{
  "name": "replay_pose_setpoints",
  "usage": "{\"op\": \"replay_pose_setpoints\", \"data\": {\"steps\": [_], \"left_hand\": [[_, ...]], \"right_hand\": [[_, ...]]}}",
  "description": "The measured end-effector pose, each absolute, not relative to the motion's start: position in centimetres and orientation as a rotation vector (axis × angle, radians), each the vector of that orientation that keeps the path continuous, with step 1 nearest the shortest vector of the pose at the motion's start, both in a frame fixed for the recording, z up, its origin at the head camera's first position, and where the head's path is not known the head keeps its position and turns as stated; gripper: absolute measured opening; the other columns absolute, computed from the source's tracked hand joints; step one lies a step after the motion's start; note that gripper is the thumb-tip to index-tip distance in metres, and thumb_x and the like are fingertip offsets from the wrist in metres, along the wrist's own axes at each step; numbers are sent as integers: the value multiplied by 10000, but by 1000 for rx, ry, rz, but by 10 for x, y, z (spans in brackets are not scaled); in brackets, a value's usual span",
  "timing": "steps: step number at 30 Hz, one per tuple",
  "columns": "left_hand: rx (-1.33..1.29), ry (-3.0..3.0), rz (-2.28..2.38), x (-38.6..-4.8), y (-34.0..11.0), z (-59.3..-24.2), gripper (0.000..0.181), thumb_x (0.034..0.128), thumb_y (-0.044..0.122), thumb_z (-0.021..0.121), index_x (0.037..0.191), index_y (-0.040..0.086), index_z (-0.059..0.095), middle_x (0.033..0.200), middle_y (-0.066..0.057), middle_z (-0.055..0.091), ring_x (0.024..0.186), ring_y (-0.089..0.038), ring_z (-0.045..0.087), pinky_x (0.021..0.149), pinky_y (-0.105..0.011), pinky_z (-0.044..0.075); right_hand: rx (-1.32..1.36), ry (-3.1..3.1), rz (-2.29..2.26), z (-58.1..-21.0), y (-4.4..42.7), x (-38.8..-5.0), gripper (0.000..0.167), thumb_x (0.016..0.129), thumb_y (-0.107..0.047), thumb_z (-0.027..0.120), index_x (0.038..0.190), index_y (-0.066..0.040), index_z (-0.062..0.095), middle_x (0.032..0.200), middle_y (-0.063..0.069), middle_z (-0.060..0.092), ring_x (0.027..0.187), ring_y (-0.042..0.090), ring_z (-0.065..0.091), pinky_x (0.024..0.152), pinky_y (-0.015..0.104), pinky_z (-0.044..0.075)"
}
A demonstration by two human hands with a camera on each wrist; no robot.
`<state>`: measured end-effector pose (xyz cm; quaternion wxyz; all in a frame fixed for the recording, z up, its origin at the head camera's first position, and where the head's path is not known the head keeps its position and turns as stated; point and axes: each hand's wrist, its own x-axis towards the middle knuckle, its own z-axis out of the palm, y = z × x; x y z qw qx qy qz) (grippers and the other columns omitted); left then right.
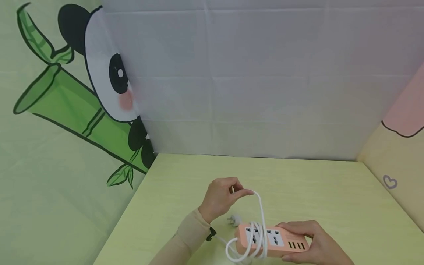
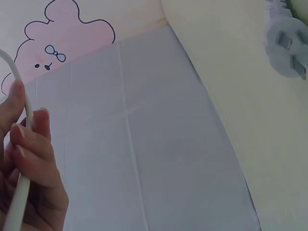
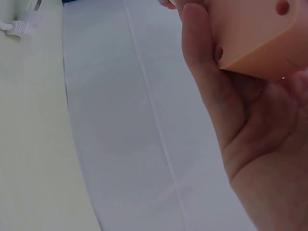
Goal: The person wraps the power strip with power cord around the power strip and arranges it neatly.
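An orange power strip (image 1: 275, 241) with white socket panels and several dark USB slots is held by my right hand (image 1: 316, 243) at its right end. Several turns of white cord (image 1: 261, 213) wrap around the strip's left part. My left hand (image 1: 222, 197), raised above and left of the strip, pinches the cord between thumb and fingers. In the left wrist view the cord (image 2: 19, 197) runs through the curled fingers. The white plug (image 1: 235, 220) lies on the table behind the strip. The right wrist view shows the strip's end (image 3: 260, 38) against the palm.
The pale yellow table (image 1: 185, 169) ends at a grey-white cloth backdrop (image 1: 258, 92). At the left is a green side panel (image 1: 43, 176) printed with a panda and bamboo; a yellow panel (image 1: 394, 158) with a pink drawing borders the right.
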<state>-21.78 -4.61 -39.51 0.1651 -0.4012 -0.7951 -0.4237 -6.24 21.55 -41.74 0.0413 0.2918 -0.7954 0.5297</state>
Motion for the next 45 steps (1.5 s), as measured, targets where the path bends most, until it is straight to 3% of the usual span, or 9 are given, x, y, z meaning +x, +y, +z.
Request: {"op": "replay_pose_setpoints", "data": {"steps": [11, 19, 27, 31, 36, 42, 45], "left_hand": [[-1281, -2312, -1115, -210, -44, -404, 176, 883, 366, 776, 809, 207, 763, 684, 122, 682, 556, 82, 457, 563, -71, 396], [-1390, -2379, -1074, -202, -47, -410, 113, 910, 267, 770, 848, 174, 780, 740, 92, 727, 543, 104, 425, 554, -57, 367], [-1456, -2464, -943, -192, -54, -411, 89, 915, 172, 738, 836, 161, 776, 678, 106, 666, 572, 98, 423, 564, -48, 333], [-1484, -2473, -920, -185, -59, -411, 146, 912, 165, 735, 768, 161, 710, 613, 115, 571, 537, 92, 351, 537, -63, 294], [-1496, -2436, -962, -177, -61, -411, 168, 953, 270, 714, 809, 195, 758, 636, 122, 659, 527, 153, 356, 542, -40, 311], [-1502, -2418, -924, -170, -63, -406, 187, 962, 284, 704, 851, 185, 819, 694, 129, 705, 561, 158, 389, 563, -19, 316], [-1500, -2401, -844, -166, -63, -404, 186, 966, 293, 697, 879, 190, 825, 726, 131, 717, 585, 149, 406, 573, -16, 308]], "right_hand": [[1083, -2200, 1895, -426, 222, -68, 675, 750, 247, 716, 1386, 86, 552, 1269, 136, 706, 943, 156, 701, 692, 306, 598], [1029, -2113, 1919, -431, 221, -68, 665, 741, 277, 689, 1371, 130, 534, 1304, 120, 690, 958, 136, 682, 745, 280, 584], [930, -2064, 1868, -434, 219, -68, 664, 720, 309, 650, 1355, 162, 525, 1286, 96, 702, 911, 109, 673, 692, 291, 566], [743, -2106, 1885, -432, 217, -63, 621, 795, 256, 649, 1389, 133, 516, 1296, 20, 704, 918, 79, 674, 702, 278, 578], [346, -2179, 1878, -428, 213, -58, 583, 859, 162, 671, 1416, 96, 511, 1284, -79, 703, 966, 56, 673, 757, 256, 584], [-144, -2230, 1816, -423, 201, -61, 583, 885, 10, 747, 1423, 56, 529, 1184, -154, 712, 923, 69, 650, 698, 277, 589], [-235, -2233, 1776, -423, 198, -64, 596, 880, -36, 773, 1427, 23, 543, 1161, -175, 704, 901, 73, 631, 682, 265, 584]]}}
